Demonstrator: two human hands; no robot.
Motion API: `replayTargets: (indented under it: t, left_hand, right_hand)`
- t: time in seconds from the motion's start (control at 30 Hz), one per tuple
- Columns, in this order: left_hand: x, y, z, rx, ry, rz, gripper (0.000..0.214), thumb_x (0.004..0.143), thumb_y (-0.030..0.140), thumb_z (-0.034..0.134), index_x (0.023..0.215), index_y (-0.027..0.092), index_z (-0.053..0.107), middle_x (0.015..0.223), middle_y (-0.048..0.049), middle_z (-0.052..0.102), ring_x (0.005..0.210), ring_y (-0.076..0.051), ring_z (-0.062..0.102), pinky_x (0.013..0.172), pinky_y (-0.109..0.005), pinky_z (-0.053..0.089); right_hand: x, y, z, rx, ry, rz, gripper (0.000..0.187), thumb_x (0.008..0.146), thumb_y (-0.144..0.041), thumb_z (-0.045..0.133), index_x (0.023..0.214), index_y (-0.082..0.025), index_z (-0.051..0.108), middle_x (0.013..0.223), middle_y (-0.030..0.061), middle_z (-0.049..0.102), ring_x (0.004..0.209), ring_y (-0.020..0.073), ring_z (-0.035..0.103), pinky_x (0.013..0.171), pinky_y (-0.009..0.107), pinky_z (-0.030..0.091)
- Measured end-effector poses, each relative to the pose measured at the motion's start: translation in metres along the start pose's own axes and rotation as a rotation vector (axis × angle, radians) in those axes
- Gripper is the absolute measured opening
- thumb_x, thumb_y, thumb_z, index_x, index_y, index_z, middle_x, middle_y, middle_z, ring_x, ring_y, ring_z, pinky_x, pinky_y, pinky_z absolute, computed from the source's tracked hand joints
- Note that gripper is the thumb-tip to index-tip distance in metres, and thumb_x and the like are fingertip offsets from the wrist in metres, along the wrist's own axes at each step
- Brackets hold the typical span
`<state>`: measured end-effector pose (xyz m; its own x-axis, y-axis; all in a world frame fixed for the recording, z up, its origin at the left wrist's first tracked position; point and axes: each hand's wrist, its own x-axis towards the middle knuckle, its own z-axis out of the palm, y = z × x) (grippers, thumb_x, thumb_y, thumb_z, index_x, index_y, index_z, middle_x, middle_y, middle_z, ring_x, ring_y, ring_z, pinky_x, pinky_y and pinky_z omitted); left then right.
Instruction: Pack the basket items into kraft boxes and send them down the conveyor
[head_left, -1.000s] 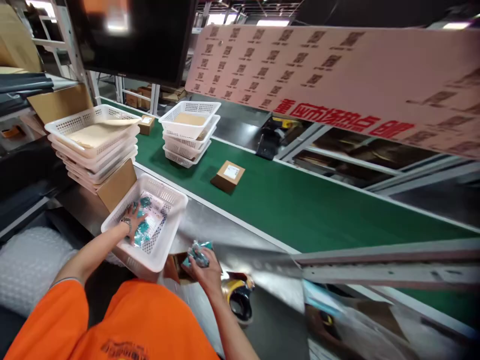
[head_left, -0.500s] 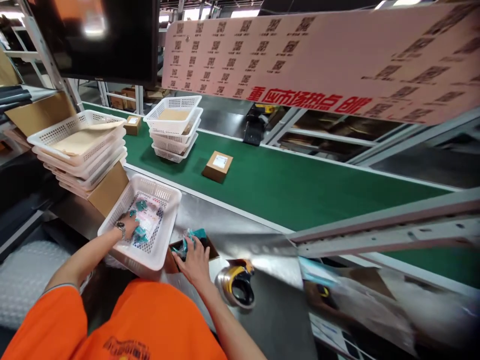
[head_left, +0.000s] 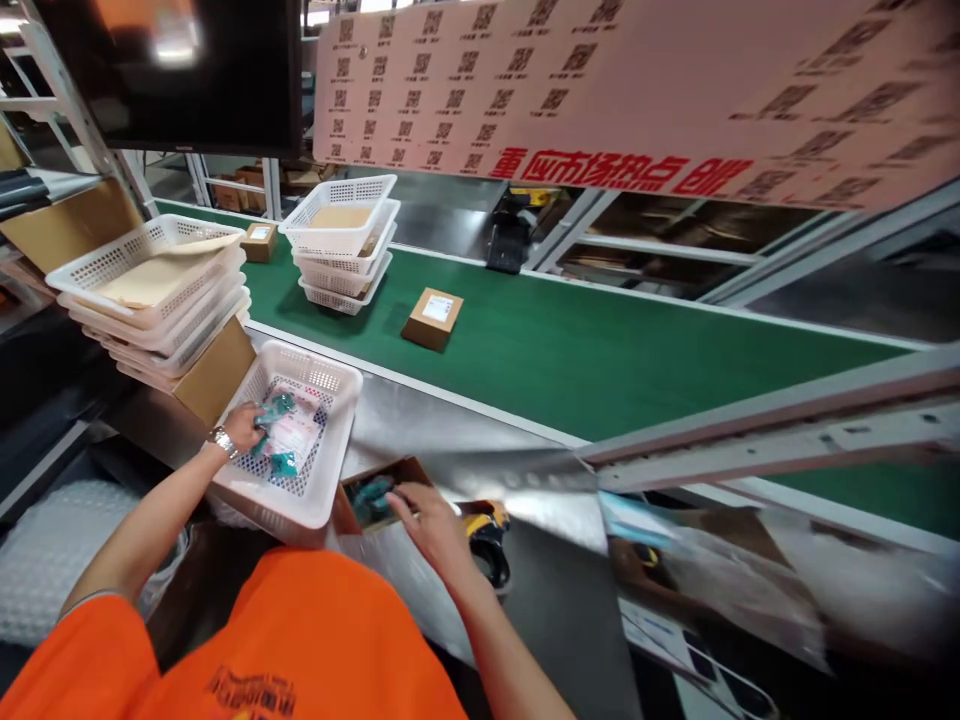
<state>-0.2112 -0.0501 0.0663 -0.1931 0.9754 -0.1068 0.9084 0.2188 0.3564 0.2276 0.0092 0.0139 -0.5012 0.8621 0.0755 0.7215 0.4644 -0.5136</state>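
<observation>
My left hand point(head_left: 244, 426) reaches into a white perforated basket point(head_left: 330, 470) on the steel bench and is closed on a teal packet point(head_left: 271, 411). More teal packets point(head_left: 283, 463) and a white sheet lie in the basket. My right hand point(head_left: 429, 520) rests at the edge of a small open cardboard box point(head_left: 358, 482) just right of the basket, fingers touching a teal packet point(head_left: 370, 494) inside it. The hand's fingers are bent, with nothing clearly gripped.
A yellow-and-black tape dispenser point(head_left: 487, 540) sits right of my right hand. Stacked white baskets point(head_left: 150, 290) stand at left; another stack point(head_left: 341, 245) and a sealed carton point(head_left: 433, 317) ride the green conveyor belt point(head_left: 600, 360). Bubble wrap point(head_left: 45, 550) lies lower left.
My right hand has put the teal packets down into the small box and slid right. My left hand has lifted a teal packet in the basket. The camera has shifted.
</observation>
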Motion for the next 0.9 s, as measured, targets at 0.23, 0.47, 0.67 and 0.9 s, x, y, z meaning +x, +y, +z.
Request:
replayTargets:
  t: [0.23,0.47,0.67,0.9]
  left_hand:
    - [-0.010,0.111,0.023,-0.441,0.146,0.264,0.023,0.085,0.018,0.073,0.107,0.019,0.081,0.111,-0.0079,0.078,0.108,-0.024,0.071,0.102,-0.040,0.060]
    - [-0.013,0.234,0.122,0.098,-0.297,0.516,0.034,0.095,0.017,0.064,0.126,0.016,0.075,0.128,-0.0200,0.072,0.121,-0.035,0.068,0.098,-0.044,0.060]
    - [0.006,0.250,0.148,0.282,-0.466,0.590,0.063,0.098,0.015,0.056,0.160,0.013,0.047,0.141,-0.0274,0.065,0.128,-0.041,0.065,0.101,-0.051,0.059]
    - [0.014,0.238,0.118,-0.125,-0.551,0.538,0.099,0.080,0.033,0.085,0.166,0.019,0.040,0.160,-0.0193,0.058,0.146,-0.036,0.058,0.122,-0.050,0.050]
  right_hand:
    - [0.017,0.043,-0.009,0.266,0.042,0.309,0.052,0.098,-0.051,0.047,0.112,-0.019,0.085,0.111,0.0181,0.085,0.107,0.0387,0.079,0.097,0.054,0.062]
    - [0.008,0.044,-0.009,0.545,0.058,0.415,0.057,0.095,-0.065,0.055,0.085,-0.018,0.085,0.079,0.0101,0.083,0.077,0.0296,0.078,0.072,0.043,0.066]
    - [0.001,0.045,-0.008,0.479,0.053,0.425,0.054,0.095,-0.064,0.055,0.076,-0.022,0.083,0.072,0.0079,0.080,0.076,0.0289,0.077,0.072,0.038,0.063]
    - [-0.006,0.048,-0.007,0.462,0.050,0.401,0.052,0.100,-0.058,0.050,0.084,-0.023,0.085,0.072,0.0056,0.080,0.081,0.0302,0.078,0.073,0.036,0.060]
